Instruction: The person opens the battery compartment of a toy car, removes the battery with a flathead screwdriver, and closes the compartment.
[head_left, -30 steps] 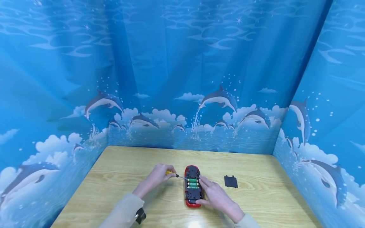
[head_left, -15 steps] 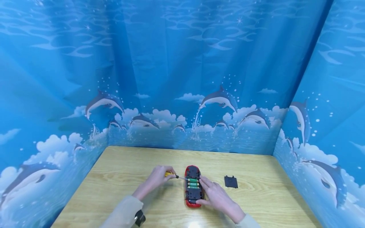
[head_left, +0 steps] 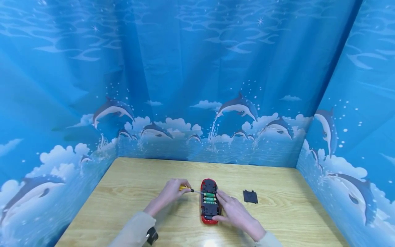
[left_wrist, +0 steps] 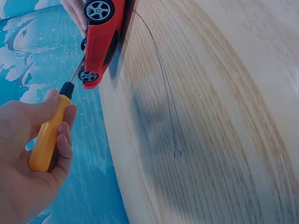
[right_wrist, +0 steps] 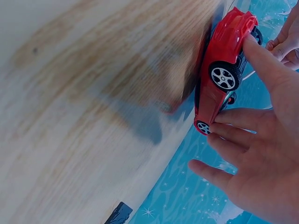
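Observation:
A red toy car [head_left: 208, 221] lies upside down on the table, its black underside facing up. Several green batteries [head_left: 210, 198] sit in its uncovered battery compartment. My left hand [head_left: 171, 189] grips the yellow handle of a screwdriver [left_wrist: 46, 142], thumb along one side and fingers round the other. The screwdriver's metal shaft reaches over the car's left edge to the batteries; its exact tip is hard to see. My right hand [head_left: 233, 211] rests against the car's right side with fairly straight fingers, touching it near a wheel, while the thumb lies on the near end.
A black battery cover [head_left: 250, 196] lies on the wooden table [head_left: 139, 175] right of the car. From the car runs a thin cord with a small clear ring [left_wrist: 177, 154] at its end. A blue dolphin-print curtain [head_left: 185, 85] closes off the back and sides.
Hardly anything differs. Both hands, the screwdriver and the car stay in nearly the same place, with only a very slight shift of the view.

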{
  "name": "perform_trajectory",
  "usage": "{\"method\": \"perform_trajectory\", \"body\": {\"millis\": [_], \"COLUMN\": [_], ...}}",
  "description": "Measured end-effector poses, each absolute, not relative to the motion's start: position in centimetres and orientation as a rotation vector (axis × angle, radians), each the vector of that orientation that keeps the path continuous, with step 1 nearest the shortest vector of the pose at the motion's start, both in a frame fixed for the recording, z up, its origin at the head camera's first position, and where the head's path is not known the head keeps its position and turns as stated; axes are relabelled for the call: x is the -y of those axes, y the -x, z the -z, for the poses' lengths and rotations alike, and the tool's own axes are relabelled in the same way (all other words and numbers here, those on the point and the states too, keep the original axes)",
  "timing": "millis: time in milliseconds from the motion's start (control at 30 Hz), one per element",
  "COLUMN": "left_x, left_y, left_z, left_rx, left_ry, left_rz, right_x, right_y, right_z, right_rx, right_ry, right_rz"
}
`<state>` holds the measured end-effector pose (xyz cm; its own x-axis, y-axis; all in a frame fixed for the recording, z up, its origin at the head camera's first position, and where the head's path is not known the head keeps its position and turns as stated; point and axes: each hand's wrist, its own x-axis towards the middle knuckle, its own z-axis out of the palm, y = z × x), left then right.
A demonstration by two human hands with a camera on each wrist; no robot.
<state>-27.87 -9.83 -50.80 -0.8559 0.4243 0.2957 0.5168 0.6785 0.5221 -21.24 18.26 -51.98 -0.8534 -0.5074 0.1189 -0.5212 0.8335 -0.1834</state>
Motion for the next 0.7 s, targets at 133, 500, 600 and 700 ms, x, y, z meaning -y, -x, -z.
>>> {"method": "perform_trajectory", "body": {"millis": [133,500,600,700], "left_x": [9.8,9.7,9.3,8.8], "left_y": [27.9,27.6,27.4,27.2], "left_z": [50.9,50.4,49.8,49.0], "left_rx": [2.726,2.762,2.775,2.763], "left_ry": [0.784,0.787,0.811,0.852], "left_rz": [0.925,0.874,0.751,0.61], "right_x": [-18.3,-18.2,-18.2,-18.1], "right_y": [21.2,21.2,21.1,21.1], "right_z": [51.9,51.9,51.9,51.9], "right_rx": [2.941,2.946,2.941,2.938], "right_ry": [-0.825,-0.828,-0.825,-0.821], "right_rz": [-0.325,-0.313,-0.326,-0.331]}}
